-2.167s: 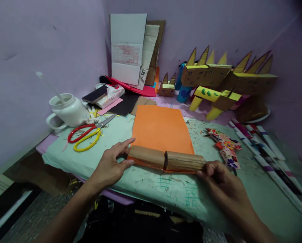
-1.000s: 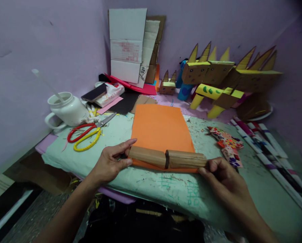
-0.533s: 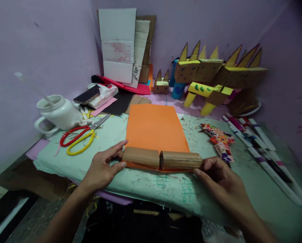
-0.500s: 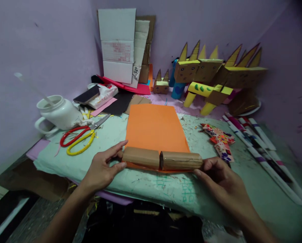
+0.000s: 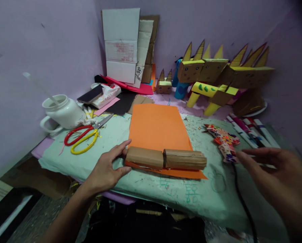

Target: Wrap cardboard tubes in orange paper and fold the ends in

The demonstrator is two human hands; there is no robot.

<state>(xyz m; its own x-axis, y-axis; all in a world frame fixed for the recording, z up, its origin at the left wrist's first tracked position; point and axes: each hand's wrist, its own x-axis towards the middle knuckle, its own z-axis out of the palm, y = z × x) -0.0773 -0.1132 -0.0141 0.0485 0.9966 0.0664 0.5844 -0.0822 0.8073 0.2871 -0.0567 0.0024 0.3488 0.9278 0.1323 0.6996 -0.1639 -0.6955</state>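
Clock centred on the orange sheet [image 5: 158, 126], going left to right. White mug [image 5: 67, 113] is standing just past 9, pale stick [image 5: 41, 88] leaning out of it; scissors [image 5: 95, 127] are lying at 9, blades pointing to 2. Left hand [image 5: 104, 170] is resting at 8, thumb and forefinger standing wide around the left tube's outer end; grip on it, cannot tell. Left tube [image 5: 144, 158] is lying at 7, right tube [image 5: 185, 159] between 4 and 5, both brown, nearly end to end across the sheet's near edge. Horned cardboard figures [image 5: 204, 72] are standing between 1 and 2. Floral-wrapped tool [image 5: 225, 139] is lying at 3, black cord [image 5: 242, 199] trailing toward 5. Felt pens [image 5: 257, 133] are lying beyond it, also 3. Right hand [image 5: 280, 179] is hovering between 3 and 4, thumb and fingers parted, thumb tip at the tool's near end; contact unclear.
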